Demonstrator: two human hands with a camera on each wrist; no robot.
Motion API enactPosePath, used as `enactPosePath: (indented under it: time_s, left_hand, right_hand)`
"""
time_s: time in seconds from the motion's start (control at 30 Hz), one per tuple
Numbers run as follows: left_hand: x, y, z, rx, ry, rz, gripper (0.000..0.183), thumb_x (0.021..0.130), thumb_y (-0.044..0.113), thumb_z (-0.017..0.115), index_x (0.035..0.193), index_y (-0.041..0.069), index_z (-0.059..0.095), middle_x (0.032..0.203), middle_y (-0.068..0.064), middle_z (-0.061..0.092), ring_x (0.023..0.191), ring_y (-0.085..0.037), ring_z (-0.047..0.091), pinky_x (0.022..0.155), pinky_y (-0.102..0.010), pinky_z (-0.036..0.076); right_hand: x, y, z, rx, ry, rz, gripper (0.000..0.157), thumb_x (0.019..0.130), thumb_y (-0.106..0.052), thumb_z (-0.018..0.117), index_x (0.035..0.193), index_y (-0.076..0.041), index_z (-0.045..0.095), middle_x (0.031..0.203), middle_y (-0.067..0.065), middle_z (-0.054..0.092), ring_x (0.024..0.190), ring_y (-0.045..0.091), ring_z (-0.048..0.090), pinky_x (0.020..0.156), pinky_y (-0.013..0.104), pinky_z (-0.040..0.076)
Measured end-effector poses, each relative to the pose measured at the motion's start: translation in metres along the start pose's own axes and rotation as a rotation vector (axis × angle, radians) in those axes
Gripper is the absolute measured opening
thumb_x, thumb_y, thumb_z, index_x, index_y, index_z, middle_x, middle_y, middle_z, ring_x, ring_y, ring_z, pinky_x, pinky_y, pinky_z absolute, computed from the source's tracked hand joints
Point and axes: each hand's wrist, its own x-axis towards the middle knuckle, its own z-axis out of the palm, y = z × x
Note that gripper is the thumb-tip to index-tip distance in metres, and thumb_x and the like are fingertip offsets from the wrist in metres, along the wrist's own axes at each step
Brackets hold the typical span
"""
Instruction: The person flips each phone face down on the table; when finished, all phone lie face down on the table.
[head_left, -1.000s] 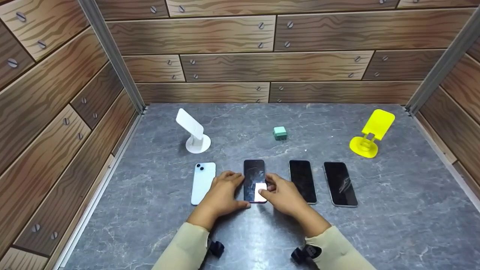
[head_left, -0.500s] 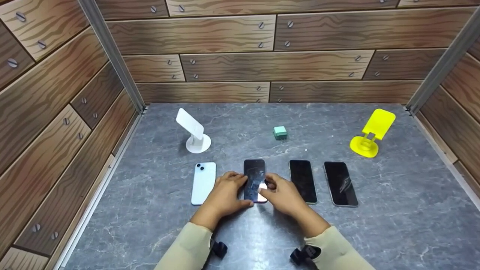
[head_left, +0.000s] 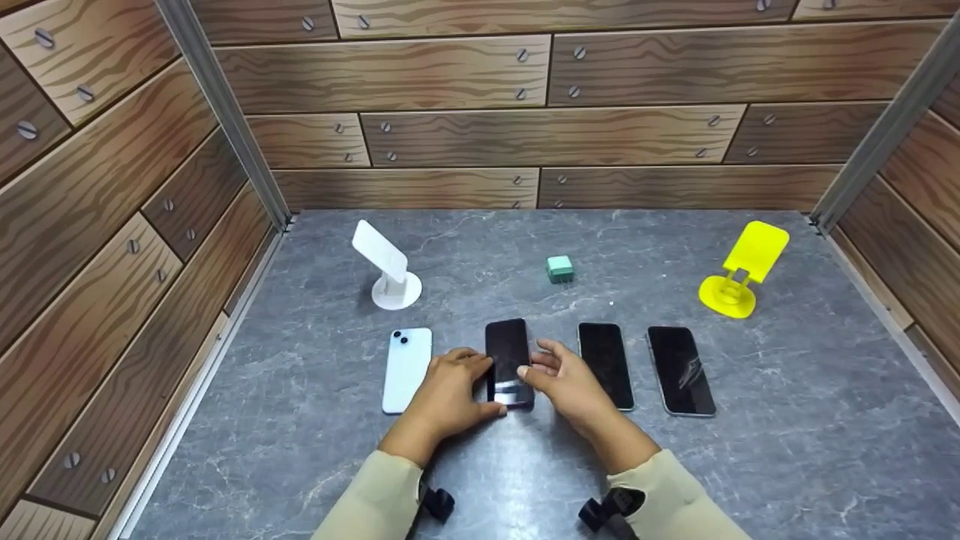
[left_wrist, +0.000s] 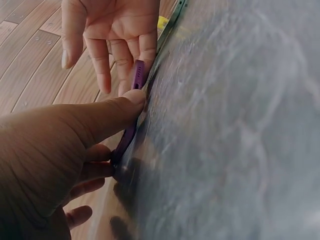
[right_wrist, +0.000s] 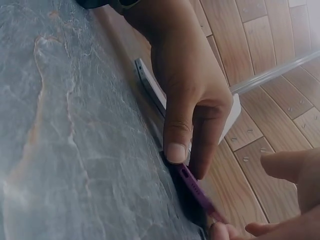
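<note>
In the head view, a dark-screened phone (head_left: 508, 349) with a purple frame lies between both hands, screen up. The left hand (head_left: 450, 394) grips its left side, thumb along the bottom edge and fingers at the long edge. Close at the other side is the right hand (head_left: 562, 382), its fingertips at the phone's right edge and its thumb held apart. From the left wrist, the purple phone edge (left_wrist: 127, 137) slants away from the tabletop, right end raised. A light-blue phone (head_left: 406, 375), back up, lies just left of the left hand.
Two black-screened phones (head_left: 606, 364) lie right of the hands. Behind stand a white phone stand (head_left: 382, 255) at left and a yellow phone stand (head_left: 754, 255) at right. A small green block (head_left: 559, 268) sits between them. Wood-patterned walls (head_left: 450, 135) enclose the grey tabletop (head_left: 810, 450).
The middle phone has tilted, its right edge lifting, and the bright reflection on its screen has shrunk. The right hand's fingers have loosened and spread slightly; the left hand keeps its hold.
</note>
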Motion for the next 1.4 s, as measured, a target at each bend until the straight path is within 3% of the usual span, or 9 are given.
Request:
enactPosePath:
  time_s: [0.13,0.27,0.4,0.5,0.7,0.83,1.0,1.2,1.4]
  left_hand:
    - [-0.002,-0.002,0.001,-0.005,0.025,0.018,0.078,0.084,0.056,0.090,0.143,0.009,0.072,0.141,-0.006,0.075,0.140,-0.026,0.062,0.117,-0.050,0.045]
    - [-0.003,-0.002,0.000,-0.020,0.028,0.016,0.078,0.085,0.056,0.090,0.144,0.009,0.072,0.141,-0.006,0.075,0.140,-0.026,0.061,0.118,-0.051,0.044]
    - [-0.003,-0.002,-0.002,-0.030,0.023,0.005,0.078,0.085,0.056,0.090,0.145,0.009,0.071,0.142,-0.007,0.074,0.142,-0.027,0.060,0.118,-0.051,0.043]
    - [-0.003,-0.003,-0.002,-0.029,0.020,-0.003,0.079,0.085,0.056,0.090,0.146,0.009,0.071,0.143,-0.007,0.074,0.142,-0.026,0.060,0.118,-0.050,0.043]
    - [-0.003,-0.002,-0.001,-0.032,0.013,0.002,0.078,0.085,0.055,0.090,0.146,0.009,0.071,0.142,-0.008,0.074,0.142,-0.027,0.060,0.118,-0.050,0.044]
    - [-0.002,-0.001,-0.004,-0.085,0.017,0.008,0.070,0.089,0.050,0.088,0.143,0.008,0.073,0.137,-0.008,0.077,0.136,-0.028,0.064,0.116,-0.051,0.045]
    - [0.004,0.003,-0.015,-0.149,0.119,-0.076,0.055,0.098,0.041,0.081,0.142,0.008,0.073,0.119,-0.011,0.082,0.115,-0.035,0.074,0.105,-0.052,0.056]
    - [0.025,0.017,-0.037,-0.205,0.238,-0.200,0.061,0.103,0.042,0.073,0.152,0.007,0.063,0.107,-0.007,0.084,0.103,-0.035,0.079,0.095,-0.053,0.061]
    - [0.041,0.033,-0.056,-0.133,0.298,-0.238,0.069,0.101,0.049,0.075,0.155,0.007,0.061,0.088,-0.002,0.080,0.079,-0.028,0.073,0.078,-0.051,0.060]
  right_hand:
    - [0.000,0.002,0.000,-0.034,0.010,-0.018,0.063,0.100,-0.010,0.075,0.153,0.016,0.050,0.142,0.032,0.066,0.131,0.041,0.066,0.108,0.044,0.057]
    - [-0.003,0.003,0.002,-0.151,0.001,-0.022,0.051,0.097,-0.008,0.079,0.140,0.014,0.063,0.122,0.022,0.076,0.108,0.027,0.075,0.090,0.033,0.062]
    - [-0.004,0.006,0.006,-0.245,0.003,-0.029,0.042,0.094,-0.005,0.082,0.132,0.009,0.071,0.101,0.011,0.078,0.078,0.015,0.072,0.065,0.027,0.060]
    - [-0.004,0.007,0.009,-0.285,0.026,-0.035,0.035,0.092,-0.003,0.082,0.125,0.006,0.075,0.092,0.005,0.077,0.068,0.011,0.069,0.058,0.024,0.056]
    - [-0.005,0.008,0.012,-0.285,0.066,-0.017,0.034,0.090,-0.002,0.083,0.122,0.005,0.074,0.084,0.002,0.075,0.064,0.010,0.067,0.055,0.024,0.053]
    - [-0.009,0.007,0.014,-0.279,0.100,-0.021,0.032,0.088,-0.002,0.082,0.118,0.003,0.074,0.081,0.001,0.075,0.062,0.011,0.066,0.054,0.025,0.053]
    - [-0.013,0.005,0.020,-0.384,0.160,-0.109,0.032,0.083,-0.007,0.084,0.113,-0.003,0.076,0.079,-0.003,0.074,0.066,0.008,0.065,0.065,0.027,0.054]
    - [-0.019,0.002,0.027,-0.468,0.195,-0.199,0.034,0.083,-0.005,0.082,0.116,-0.007,0.076,0.078,-0.007,0.074,0.067,0.006,0.064,0.066,0.024,0.054]
    - [-0.026,0.000,0.033,-0.628,0.241,-0.339,0.036,0.082,-0.007,0.083,0.117,-0.009,0.076,0.079,-0.009,0.071,0.069,0.004,0.062,0.068,0.026,0.052]
